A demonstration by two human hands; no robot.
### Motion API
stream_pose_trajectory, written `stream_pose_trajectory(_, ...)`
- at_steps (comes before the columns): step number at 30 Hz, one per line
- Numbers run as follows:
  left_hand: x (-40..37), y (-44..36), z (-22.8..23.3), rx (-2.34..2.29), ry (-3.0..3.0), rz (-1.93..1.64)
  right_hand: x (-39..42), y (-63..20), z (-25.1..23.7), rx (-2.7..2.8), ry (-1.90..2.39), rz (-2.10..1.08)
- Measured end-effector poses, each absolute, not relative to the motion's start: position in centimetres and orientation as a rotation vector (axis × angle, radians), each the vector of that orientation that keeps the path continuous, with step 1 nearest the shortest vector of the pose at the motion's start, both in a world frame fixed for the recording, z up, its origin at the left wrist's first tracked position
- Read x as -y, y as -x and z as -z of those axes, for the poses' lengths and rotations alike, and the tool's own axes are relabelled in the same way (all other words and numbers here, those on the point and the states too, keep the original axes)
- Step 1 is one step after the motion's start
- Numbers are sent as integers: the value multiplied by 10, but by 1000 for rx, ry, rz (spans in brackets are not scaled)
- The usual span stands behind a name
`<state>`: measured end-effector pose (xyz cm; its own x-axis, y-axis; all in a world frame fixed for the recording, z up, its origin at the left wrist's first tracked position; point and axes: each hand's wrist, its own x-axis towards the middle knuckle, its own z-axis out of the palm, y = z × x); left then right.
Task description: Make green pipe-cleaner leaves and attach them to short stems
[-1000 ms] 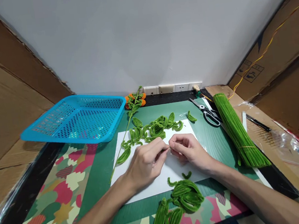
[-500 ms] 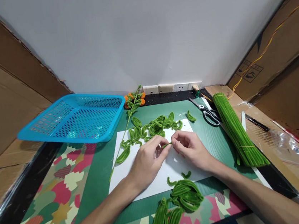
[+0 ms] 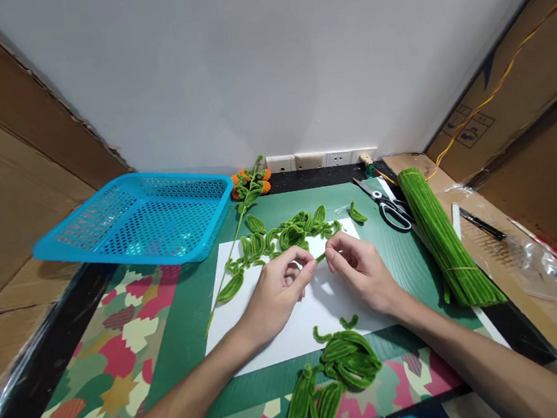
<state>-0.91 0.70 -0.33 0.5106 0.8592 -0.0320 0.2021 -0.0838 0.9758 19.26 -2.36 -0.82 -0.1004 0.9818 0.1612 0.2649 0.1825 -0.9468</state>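
From the head view, the left hand (image 3: pixel 273 295) and the right hand (image 3: pixel 360 270) meet over the white sheet (image 3: pixel 297 327), each pinching one end of a short green pipe-cleaner piece (image 3: pixel 319 256) between thumb and fingertips. Many bent leaves (image 3: pixel 286 235) already lie along the sheet's far edge, and a second heap (image 3: pixel 341 363) lies at its near edge. Right of the sheet, a thick bundle of straight stems (image 3: pixel 437 238) lies uncut beside scissors (image 3: pixel 386 207), so much material appears left.

Both hands slid a bit further up the white paper sheet (image 3: pixel 292 328), and the left hand (image 3: pixel 276 292) and right hand (image 3: pixel 360 268) pulled slightly apart, short green fuzzy pipe-cleaner piece (image 3: pixel 320 256) now showing between fingertips.
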Motion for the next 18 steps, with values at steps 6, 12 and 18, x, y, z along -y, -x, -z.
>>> stream_pose_trajectory(6,-8,10,4,-905,-1539,-703,24,-193,9,1646,1245,-926)
stream_pose_trajectory(12,-9,10,5,-900,-1521,-703,24,-192,11,1674,1275,-843)
stream_pose_trajectory(18,-8,9,5,-942,-1531,-734,24,-191,11,1717,1290,-788)
